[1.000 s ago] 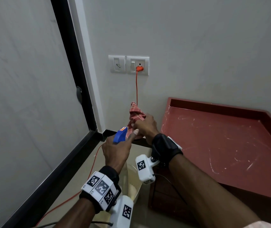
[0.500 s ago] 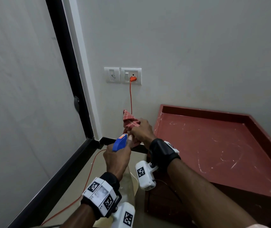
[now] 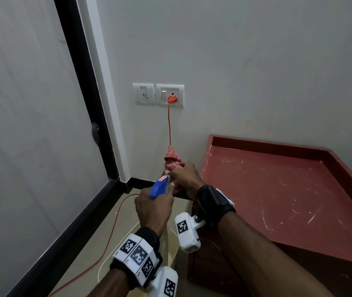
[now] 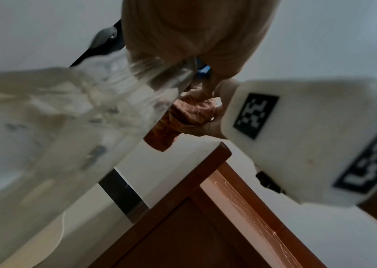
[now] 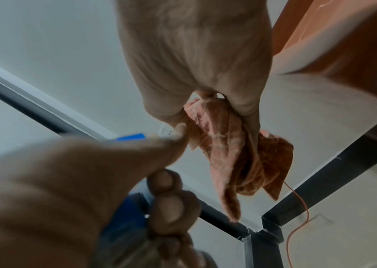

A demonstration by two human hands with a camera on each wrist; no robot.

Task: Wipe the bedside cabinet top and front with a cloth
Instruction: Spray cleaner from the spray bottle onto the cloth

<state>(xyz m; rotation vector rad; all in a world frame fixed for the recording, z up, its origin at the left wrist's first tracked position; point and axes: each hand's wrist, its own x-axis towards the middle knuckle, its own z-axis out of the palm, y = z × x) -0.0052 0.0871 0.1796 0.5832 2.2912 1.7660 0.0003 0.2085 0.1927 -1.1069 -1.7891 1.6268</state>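
**Cloth and spray bottle held beside the bedside cabinet**

The right hand (image 3: 183, 175) is gripping a bunched red cloth (image 3: 173, 160) in the air, just left of the bedside cabinet (image 3: 277, 189) and in front of the grey wall (image 3: 256, 61). In the right wrist view the fingers are curling round the cloth's (image 5: 228, 145) upper folds, so that most of the fabric is hanging loose below the right hand (image 5: 194, 54) in crumpled tails. In the head view a peak of cloth is also sticking out beyond the knuckles, towards the wall. The cloth is not touching the cabinet.

The left hand (image 3: 154, 207) is holding a spray bottle (image 3: 159, 186) with a blue head, its nozzle pointing at the cloth from close by. The fingers are wrapping the bottle's neck; in the left wrist view the clear body of the bottle (image 4: 79, 117) is slanting down and to the left beneath the left hand (image 4: 194, 27), with the cloth (image 4: 182, 117) just beyond it. Whether a finger is pressing the trigger cannot be told.

The cabinet's red top, edged by a raised rim at the back, is showing pale scuffs and streaks. An orange cable (image 3: 169, 125) is running down from a wall socket (image 3: 170, 95), passing behind the cloth, and trailing across the tiled floor (image 3: 98, 243). A black-framed door panel (image 3: 31, 125) is standing to the left.
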